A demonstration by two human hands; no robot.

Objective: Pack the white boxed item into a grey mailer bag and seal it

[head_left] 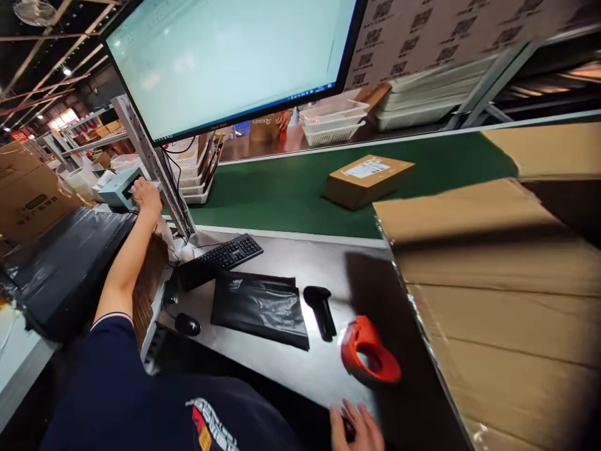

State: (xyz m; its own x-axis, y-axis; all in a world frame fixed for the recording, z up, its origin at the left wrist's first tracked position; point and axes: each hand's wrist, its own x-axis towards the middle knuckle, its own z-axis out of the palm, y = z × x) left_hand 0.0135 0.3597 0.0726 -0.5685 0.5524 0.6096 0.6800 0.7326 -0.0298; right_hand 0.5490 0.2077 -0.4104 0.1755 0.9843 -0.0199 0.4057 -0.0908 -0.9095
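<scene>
Nearest of all, the right hand (359,429) lies flat on the steel worktop (291,369), fingers spread and holding nothing, as if bracing the lean to the other side. Just ahead of it sits an orange tape dispenser (370,352), and beyond that a black handheld scanner (320,310) beside 1 black poly mailer bag (260,308), all kept within easy reach. Far out to the left, the left hand (146,195) rests on top of a pale label printer (118,189), fingers curled loosely over it; whether it grips anything I cannot tell. Between the 2 hands lie a mouse (188,324) and keyboard (220,258) under the monitor (230,59). Past these, a labelled carton (366,180) rides the green conveyor belt (291,188).
</scene>
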